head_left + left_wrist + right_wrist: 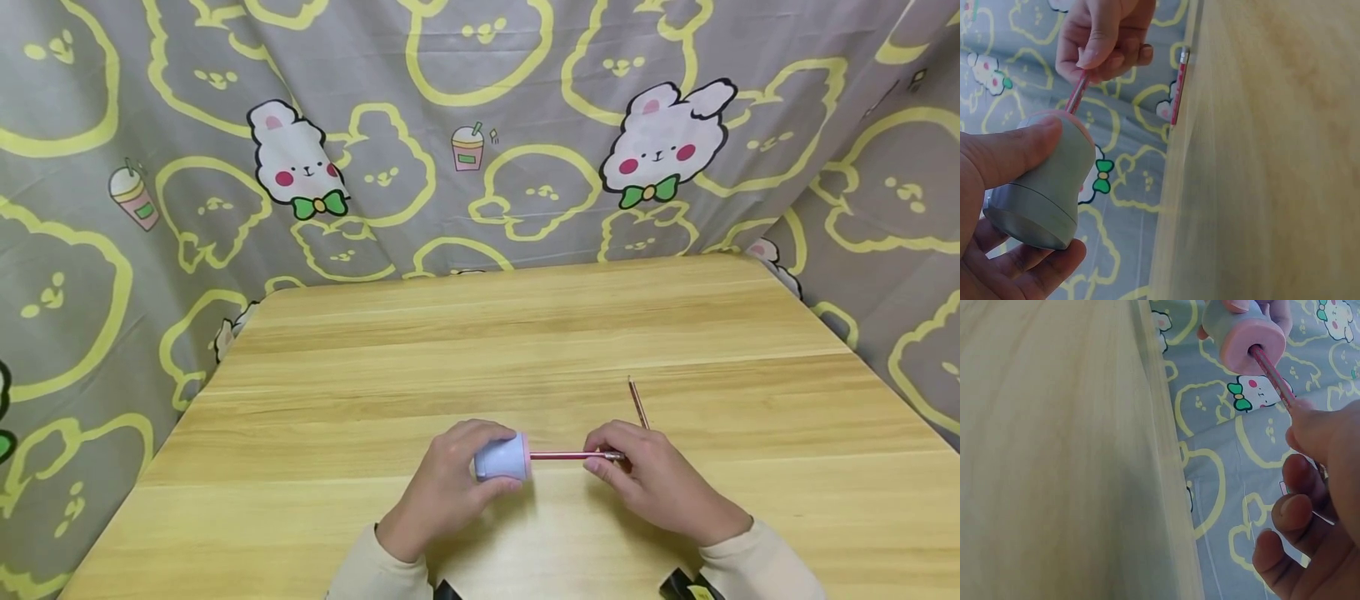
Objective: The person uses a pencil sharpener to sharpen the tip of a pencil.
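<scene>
My left hand point(450, 475) grips a pale blue pencil sharpener point(501, 458) between thumb and fingers, its pink end facing right. A red pencil point(558, 456) runs level from the hole in that pink face point(1244, 353). My right hand point(652, 475) pinches the pencil near its far end, thumb against fingertips. In the left wrist view the sharpener's darker grey base point(1032, 215) points toward the camera. The pencil's point is hidden inside the sharpener. Both hands are over the front part of the table.
A second red pencil point(638, 403) lies on the wooden table point(450, 350) just beyond my right hand, its near part hidden behind the hand. A grey curtain point(450, 192) with yellow outlines and white rabbits hangs behind the table and along its sides.
</scene>
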`<act>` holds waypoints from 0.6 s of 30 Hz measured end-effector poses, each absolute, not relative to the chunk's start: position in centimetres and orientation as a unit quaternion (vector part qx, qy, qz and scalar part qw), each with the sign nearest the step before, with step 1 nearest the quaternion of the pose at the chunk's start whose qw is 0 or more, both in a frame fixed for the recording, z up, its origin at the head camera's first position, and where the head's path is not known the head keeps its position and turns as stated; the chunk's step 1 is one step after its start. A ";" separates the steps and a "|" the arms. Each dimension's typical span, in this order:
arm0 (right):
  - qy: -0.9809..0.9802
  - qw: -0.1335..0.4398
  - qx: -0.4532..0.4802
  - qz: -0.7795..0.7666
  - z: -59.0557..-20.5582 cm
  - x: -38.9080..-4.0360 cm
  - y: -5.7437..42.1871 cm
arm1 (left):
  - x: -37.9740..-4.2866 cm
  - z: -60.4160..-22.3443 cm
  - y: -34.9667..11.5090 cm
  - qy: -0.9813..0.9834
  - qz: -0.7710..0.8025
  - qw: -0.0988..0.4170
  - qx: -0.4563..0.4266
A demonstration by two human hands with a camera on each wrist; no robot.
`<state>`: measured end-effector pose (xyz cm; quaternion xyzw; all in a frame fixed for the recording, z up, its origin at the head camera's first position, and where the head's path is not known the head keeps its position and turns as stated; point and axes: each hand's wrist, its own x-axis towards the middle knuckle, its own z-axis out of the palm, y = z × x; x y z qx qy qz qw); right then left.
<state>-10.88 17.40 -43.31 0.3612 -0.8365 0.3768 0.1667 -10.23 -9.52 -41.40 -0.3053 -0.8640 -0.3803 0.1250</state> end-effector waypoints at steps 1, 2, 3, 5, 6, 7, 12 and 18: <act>-0.835 0.168 0.363 0.377 -43.3 -10.9 17.4 | -10.2 -41.4 -9.5 -0.864 -0.381 0.125 -0.306; -0.834 0.169 0.365 0.377 -43.3 -10.9 17.4 | -10.2 -41.4 -9.5 -0.863 -0.381 0.126 -0.307; -0.834 0.169 0.365 0.377 -43.4 -10.9 17.4 | -10.2 -41.4 -9.5 -0.863 -0.382 0.126 -0.307; -0.833 0.170 0.367 0.378 -43.4 -10.9 17.5 | -10.2 -41.4 -9.5 -0.862 -0.382 0.126 -0.308; -0.833 0.171 0.368 0.377 -43.4 -10.9 17.5 | -10.2 -41.4 -9.5 -0.862 -0.382 0.126 -0.309; -0.833 0.172 0.368 0.376 -43.4 -11.0 17.5 | -10.2 -41.4 -9.5 -0.861 -0.383 0.126 -0.310; -0.838 0.163 0.362 0.375 -43.3 -11.0 17.5 | -10.3 -41.4 -9.5 -0.861 -0.383 0.127 -0.311; -0.844 0.143 0.351 0.380 -43.1 -10.9 17.5 | -10.3 -41.4 -9.5 -0.863 -0.380 0.127 -0.309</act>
